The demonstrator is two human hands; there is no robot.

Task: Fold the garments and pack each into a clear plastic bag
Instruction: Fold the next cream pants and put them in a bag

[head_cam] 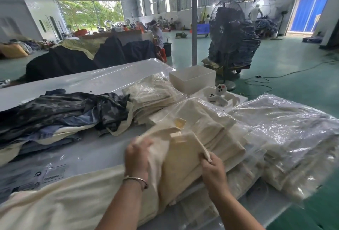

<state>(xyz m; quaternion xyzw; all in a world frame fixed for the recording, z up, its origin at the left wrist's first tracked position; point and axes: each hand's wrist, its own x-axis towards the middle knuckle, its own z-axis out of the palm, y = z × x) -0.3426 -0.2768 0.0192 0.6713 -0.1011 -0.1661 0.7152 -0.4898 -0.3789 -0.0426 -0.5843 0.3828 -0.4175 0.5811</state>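
Your left hand [138,153] grips the left fold of the cream garment [180,158] at the near edge of the table [102,80], while your right hand [213,170] pinches its strap-like edge. Bagged cream garments [286,138] are stacked to the right; dark garments [60,112] are heaped at left.

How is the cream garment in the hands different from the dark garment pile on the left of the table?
The cream garment is pale and plain; the dark garment pile is navy and blue, partly patterned. The cream one is half folded, gripped by the left hand and right hand; the pile lies crumpled and untouched. Both are unbagged.
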